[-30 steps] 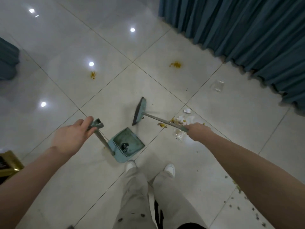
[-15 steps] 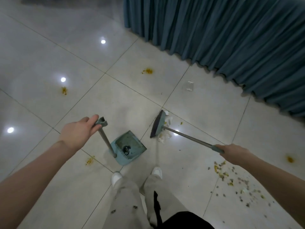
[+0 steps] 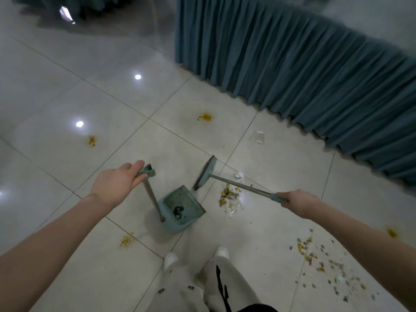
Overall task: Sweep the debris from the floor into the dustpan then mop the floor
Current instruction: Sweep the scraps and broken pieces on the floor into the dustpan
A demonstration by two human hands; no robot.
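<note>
L hand (image 3: 117,185) grips the dustpan (image 3: 183,207) handle, R hand (image 3: 299,202) clamps the broom (image 3: 206,173) shaft. Debris pile (image 3: 230,195) lies just right of the pan. Best: tilt pan lip flat, use short strokes toward it.

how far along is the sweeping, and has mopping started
Early. Done: one dark bit sits in the dustpan. In hand: the left hand steadies the dustpan handle and the right hand holds the broom beside a debris pile. Left: scattered bits, orange stains, and all mopping; no mop is visible.
</note>
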